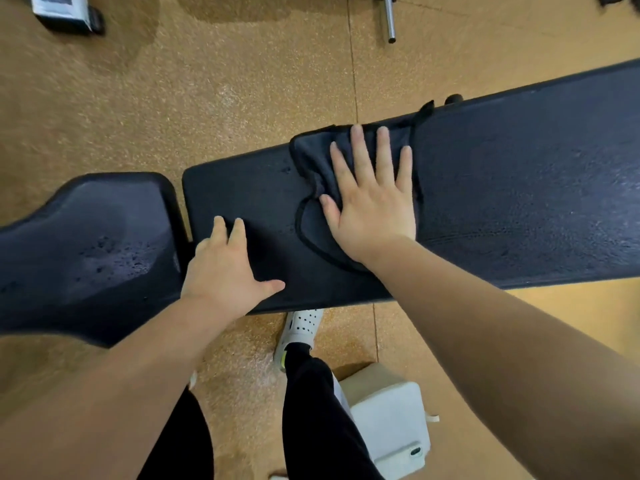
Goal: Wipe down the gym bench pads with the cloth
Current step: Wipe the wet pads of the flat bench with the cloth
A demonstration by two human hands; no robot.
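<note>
A long black back pad runs from the middle to the right edge. A shorter black seat pad lies to its left across a narrow gap. A dark grey cloth with black edging lies rumpled on the back pad. My right hand presses flat on the cloth with fingers spread. My left hand rests palm down on the near left corner of the back pad, fingers apart, holding nothing.
The floor is tan speckled rubber. A metal bar end lies at the top, and a grey-white machine base at top left. A white box stands by my legs below the bench; my white shoe pokes under it.
</note>
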